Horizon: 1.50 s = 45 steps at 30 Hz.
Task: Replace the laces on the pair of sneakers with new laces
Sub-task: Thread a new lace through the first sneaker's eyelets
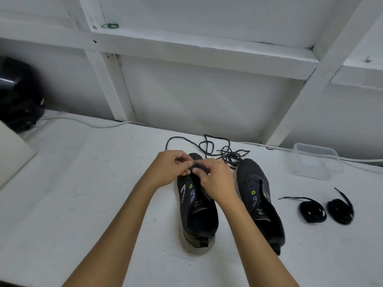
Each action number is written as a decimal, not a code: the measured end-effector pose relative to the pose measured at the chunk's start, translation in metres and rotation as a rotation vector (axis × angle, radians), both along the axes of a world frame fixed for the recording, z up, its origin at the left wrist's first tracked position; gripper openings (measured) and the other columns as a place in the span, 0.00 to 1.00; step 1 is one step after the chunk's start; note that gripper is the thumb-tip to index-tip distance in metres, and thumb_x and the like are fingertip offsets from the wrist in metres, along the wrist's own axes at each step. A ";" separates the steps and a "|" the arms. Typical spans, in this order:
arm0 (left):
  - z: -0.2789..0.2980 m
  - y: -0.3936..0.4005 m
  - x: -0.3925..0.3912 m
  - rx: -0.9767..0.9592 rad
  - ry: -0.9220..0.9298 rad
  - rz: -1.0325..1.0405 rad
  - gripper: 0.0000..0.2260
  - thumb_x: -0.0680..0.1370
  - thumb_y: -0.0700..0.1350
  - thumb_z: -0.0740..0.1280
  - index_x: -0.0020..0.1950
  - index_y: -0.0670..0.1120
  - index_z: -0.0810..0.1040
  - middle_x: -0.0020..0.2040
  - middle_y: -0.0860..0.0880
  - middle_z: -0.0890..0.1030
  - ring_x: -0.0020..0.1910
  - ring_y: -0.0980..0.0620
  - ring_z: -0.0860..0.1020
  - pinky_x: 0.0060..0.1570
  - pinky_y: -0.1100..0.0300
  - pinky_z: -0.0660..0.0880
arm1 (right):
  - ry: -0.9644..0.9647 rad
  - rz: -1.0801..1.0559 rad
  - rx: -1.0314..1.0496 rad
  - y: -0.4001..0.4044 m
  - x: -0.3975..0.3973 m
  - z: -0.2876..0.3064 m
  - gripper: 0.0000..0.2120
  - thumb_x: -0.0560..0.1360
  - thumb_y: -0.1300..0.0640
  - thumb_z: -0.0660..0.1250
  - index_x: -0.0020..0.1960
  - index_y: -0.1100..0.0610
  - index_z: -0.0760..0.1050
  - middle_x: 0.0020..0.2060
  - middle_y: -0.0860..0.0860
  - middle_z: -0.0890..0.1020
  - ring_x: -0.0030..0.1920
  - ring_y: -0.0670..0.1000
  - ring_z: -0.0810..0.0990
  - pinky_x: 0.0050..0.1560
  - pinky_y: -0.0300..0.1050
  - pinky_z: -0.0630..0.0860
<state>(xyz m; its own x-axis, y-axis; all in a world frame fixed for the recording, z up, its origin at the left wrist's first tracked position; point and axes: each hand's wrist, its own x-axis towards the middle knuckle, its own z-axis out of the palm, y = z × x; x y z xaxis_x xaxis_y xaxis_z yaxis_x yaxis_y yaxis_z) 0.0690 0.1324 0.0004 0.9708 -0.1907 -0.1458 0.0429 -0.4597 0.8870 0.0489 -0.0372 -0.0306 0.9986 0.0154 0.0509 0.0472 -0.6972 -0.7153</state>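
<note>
A person's two hands meet over the toe end of the left sneaker [198, 212], one of a dark pair standing side by side on a white worktop [83, 193], toes pointing away from the camera. The left hand [172, 169] and right hand [217, 179] have their fingers curled together, pinching a small dark piece at the front of the shoe's lacing area; it looks like a lace end, though the detail is too small to be certain. The right sneaker [259, 195] stands just beside the first, untouched, its eyelets showing bare. Both shoes carry purple and green marks on their sides.

Beyond the toes, a thin dark lace [213, 146] lies in a loose tangle on the worktop. To the right of the pair, two coiled black laces [313, 210] rest near each other, each with one end trailing out. Farther back on the right sits a clear plastic container [315, 160], and a white cable [87, 123] runs along the rear edge of the worktop against a white panelled wall. A black object [16, 94] stands at the far left. Green rubber bands [109, 26] lie on a ledge of the wall above.
</note>
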 end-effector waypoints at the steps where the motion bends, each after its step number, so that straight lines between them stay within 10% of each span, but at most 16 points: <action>1: -0.001 0.000 0.000 -0.038 0.007 0.013 0.03 0.78 0.41 0.71 0.50 0.48 0.84 0.38 0.49 0.86 0.39 0.55 0.85 0.44 0.67 0.78 | 0.016 0.004 0.011 0.000 0.003 0.002 0.09 0.77 0.51 0.72 0.56 0.47 0.85 0.48 0.45 0.86 0.49 0.47 0.81 0.49 0.42 0.75; 7: -0.007 0.005 -0.004 -0.202 0.027 0.095 0.08 0.77 0.36 0.72 0.51 0.48 0.84 0.44 0.49 0.87 0.47 0.54 0.85 0.45 0.67 0.78 | 0.103 -0.033 0.244 -0.005 0.006 0.003 0.08 0.78 0.55 0.71 0.56 0.51 0.85 0.45 0.44 0.86 0.44 0.34 0.80 0.43 0.23 0.70; 14: -0.005 -0.002 -0.004 -0.045 -0.139 0.129 0.08 0.77 0.43 0.73 0.54 0.54 0.86 0.45 0.60 0.86 0.48 0.69 0.80 0.46 0.79 0.69 | 0.164 0.042 0.265 -0.002 0.011 0.005 0.08 0.77 0.53 0.72 0.56 0.48 0.86 0.46 0.44 0.87 0.49 0.44 0.83 0.56 0.42 0.78; 22: -0.009 -0.010 -0.014 0.019 -0.111 0.246 0.14 0.79 0.47 0.70 0.65 0.55 0.80 0.55 0.60 0.83 0.56 0.64 0.78 0.51 0.75 0.70 | 0.243 0.135 0.262 -0.003 0.022 0.009 0.06 0.78 0.51 0.71 0.44 0.49 0.85 0.33 0.46 0.83 0.33 0.43 0.77 0.38 0.37 0.74; 28: -0.022 -0.030 -0.050 0.273 0.219 0.220 0.15 0.76 0.57 0.69 0.42 0.47 0.74 0.39 0.54 0.77 0.38 0.57 0.76 0.38 0.62 0.71 | 0.412 0.151 0.369 -0.011 0.034 0.015 0.05 0.76 0.53 0.74 0.48 0.54 0.87 0.45 0.47 0.88 0.49 0.44 0.85 0.54 0.38 0.78; 35: -0.044 -0.054 -0.037 0.195 0.253 0.234 0.45 0.64 0.69 0.65 0.76 0.47 0.65 0.68 0.45 0.72 0.69 0.45 0.71 0.66 0.46 0.73 | 0.408 0.238 0.230 -0.012 0.040 0.031 0.11 0.77 0.53 0.73 0.36 0.51 0.84 0.33 0.43 0.83 0.36 0.43 0.80 0.44 0.38 0.76; 45: -0.049 -0.041 -0.029 0.104 0.229 0.287 0.28 0.67 0.58 0.72 0.65 0.51 0.77 0.57 0.50 0.80 0.54 0.49 0.79 0.55 0.52 0.79 | 0.158 0.154 0.499 -0.008 0.050 0.068 0.11 0.80 0.54 0.68 0.40 0.52 0.84 0.40 0.54 0.83 0.40 0.50 0.76 0.42 0.47 0.77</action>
